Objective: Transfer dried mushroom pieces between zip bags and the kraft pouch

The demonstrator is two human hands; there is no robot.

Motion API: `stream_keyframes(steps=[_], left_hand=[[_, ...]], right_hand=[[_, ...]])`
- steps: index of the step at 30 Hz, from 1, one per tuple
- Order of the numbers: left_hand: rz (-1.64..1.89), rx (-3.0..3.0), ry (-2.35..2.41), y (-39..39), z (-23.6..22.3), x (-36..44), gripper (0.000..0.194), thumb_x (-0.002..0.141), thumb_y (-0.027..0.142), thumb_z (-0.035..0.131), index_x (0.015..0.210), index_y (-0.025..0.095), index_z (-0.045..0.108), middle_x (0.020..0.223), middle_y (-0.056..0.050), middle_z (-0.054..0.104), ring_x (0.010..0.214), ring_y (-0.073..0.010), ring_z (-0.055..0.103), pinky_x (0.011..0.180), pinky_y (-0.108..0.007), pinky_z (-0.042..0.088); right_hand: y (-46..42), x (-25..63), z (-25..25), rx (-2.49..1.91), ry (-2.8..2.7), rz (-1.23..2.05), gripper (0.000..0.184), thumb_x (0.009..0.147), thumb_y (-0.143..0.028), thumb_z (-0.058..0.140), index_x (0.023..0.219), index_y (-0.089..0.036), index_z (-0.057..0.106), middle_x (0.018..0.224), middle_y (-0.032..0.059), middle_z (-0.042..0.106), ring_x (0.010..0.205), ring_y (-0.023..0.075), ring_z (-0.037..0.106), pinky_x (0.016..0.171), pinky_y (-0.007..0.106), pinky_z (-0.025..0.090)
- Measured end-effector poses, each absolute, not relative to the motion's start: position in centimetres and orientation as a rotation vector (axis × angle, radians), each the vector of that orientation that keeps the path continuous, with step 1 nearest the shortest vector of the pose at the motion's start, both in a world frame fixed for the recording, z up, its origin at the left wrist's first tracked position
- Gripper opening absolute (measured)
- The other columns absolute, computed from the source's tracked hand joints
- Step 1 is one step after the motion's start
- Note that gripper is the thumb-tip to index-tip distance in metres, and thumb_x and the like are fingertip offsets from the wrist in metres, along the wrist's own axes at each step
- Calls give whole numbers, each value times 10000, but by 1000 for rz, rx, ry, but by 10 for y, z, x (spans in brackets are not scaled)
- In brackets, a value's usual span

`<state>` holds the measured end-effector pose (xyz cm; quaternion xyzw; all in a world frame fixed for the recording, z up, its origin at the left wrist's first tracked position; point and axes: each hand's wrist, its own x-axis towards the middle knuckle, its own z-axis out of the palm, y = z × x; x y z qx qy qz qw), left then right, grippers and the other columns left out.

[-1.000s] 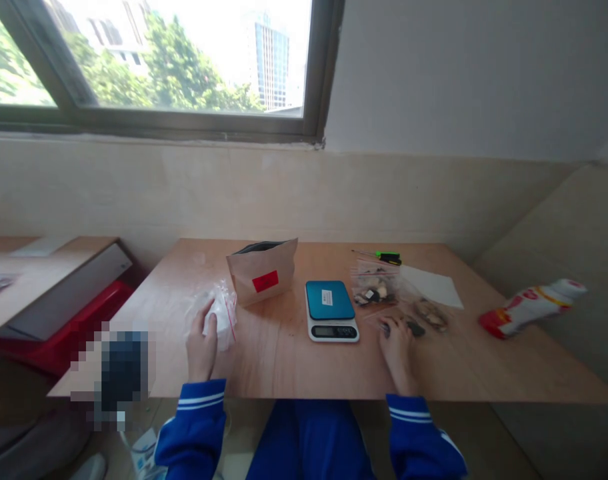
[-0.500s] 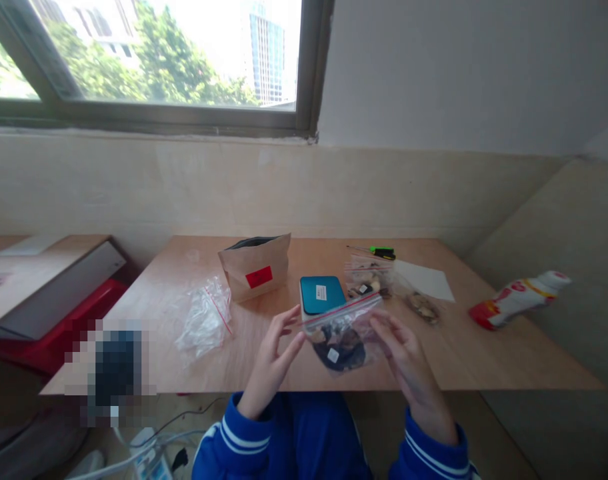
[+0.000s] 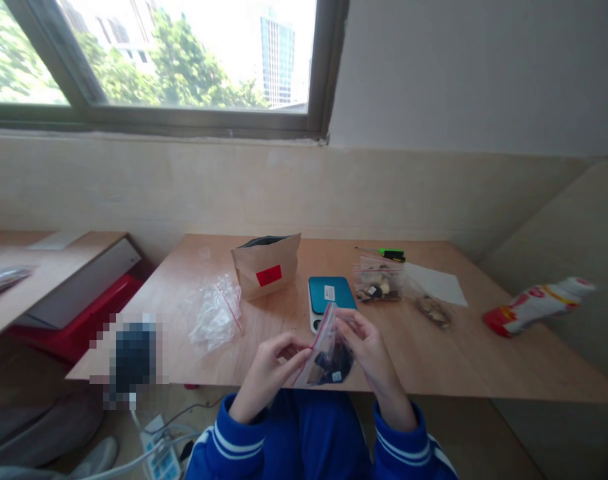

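A clear zip bag (image 3: pixel 331 365) with a red seal strip holds dark and brown dried pieces and a small white label. It hangs tilted over the table's front edge. My left hand (image 3: pixel 274 363) pinches the bag's left side by the red strip. On the other side, my right hand (image 3: pixel 367 343) grips the bag near its upper corner. Just behind it lies a blue-topped scale (image 3: pixel 331 293), partly covered by the bag. A brown paper pouch (image 3: pixel 267 268) with a red label stands with its top open, left of the scale.
Crumpled empty zip bags (image 3: pixel 217 313) lie at the left of the table. Filled zip bags (image 3: pixel 379 280), a bag of brown pieces (image 3: pixel 433 310), white paper (image 3: pixel 437 283) and screwdrivers (image 3: pixel 389 254) are to the right. A red and white bottle (image 3: pixel 537 307) appears at far right.
The bag has turned from nearly level to steeply tilted and come lower. My right hand has moved left, closer to my left hand, which now pinches the bag's edge. The view has shifted slightly.
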<state>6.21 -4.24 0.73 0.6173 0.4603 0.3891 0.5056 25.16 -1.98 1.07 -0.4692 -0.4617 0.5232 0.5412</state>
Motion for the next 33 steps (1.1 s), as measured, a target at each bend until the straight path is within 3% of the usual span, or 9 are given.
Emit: stream_keyframes(steps=[5,9,11,14,17,23,33], left_hand=[[785,1550,1098,-44,5,60,289,837,417,561,795,140,631,700,-29,632,654,-129,558,595,-226,403],[906,1498,1043,-48,6,62,264,837,401,568,763,148,570,714,-14,596,670,-119,542,604,-218,398],[1018,1438,1044,-48,5,64,255,828,387,586,741,151,547,706,-3,572,667,-110,527,611,-213,395],[1160,1323,1084,-45,3,65,266,800,375,620,694,148,530,653,14,528,626,-97,492,583,-204,378],[1280,1245,1124,-42,1,65,283,775,362,647,650,150,506,619,24,508,600,-92,477,561,-199,368],[1323,1282,1241,-41,-6,65,272,785,338,615,627,169,474,566,30,524,545,-101,506,548,-212,388],[1284,1318,1190,-44,-2,69,227,780,329,635,657,159,548,607,6,575,583,-122,556,582,-231,419]], right_hand=[[-16,243,-3,-1154,-1181,1228,381,766,-456,661,1043,-199,612,878,66,711,739,190,659,664,307,525],[-12,229,-14,-1304,-1198,767,436,737,-424,675,1093,-199,561,1154,106,611,1022,243,584,848,395,492],[-13,220,-14,-1340,-1203,625,397,754,-410,655,1070,-194,549,1151,109,584,1013,237,567,833,391,492],[-22,208,-5,-1227,-1333,769,234,848,-394,553,974,-197,561,992,74,611,905,194,595,774,332,507],[-31,198,4,-1088,-1447,989,200,885,-387,509,914,-200,572,885,45,631,850,167,623,771,293,513],[-37,184,5,-1093,-1347,1070,211,804,-359,628,923,-189,590,889,50,664,825,170,653,741,272,535],[-35,188,7,-1186,-1230,1121,172,783,-322,624,834,-164,670,819,67,726,771,197,693,712,288,563]])
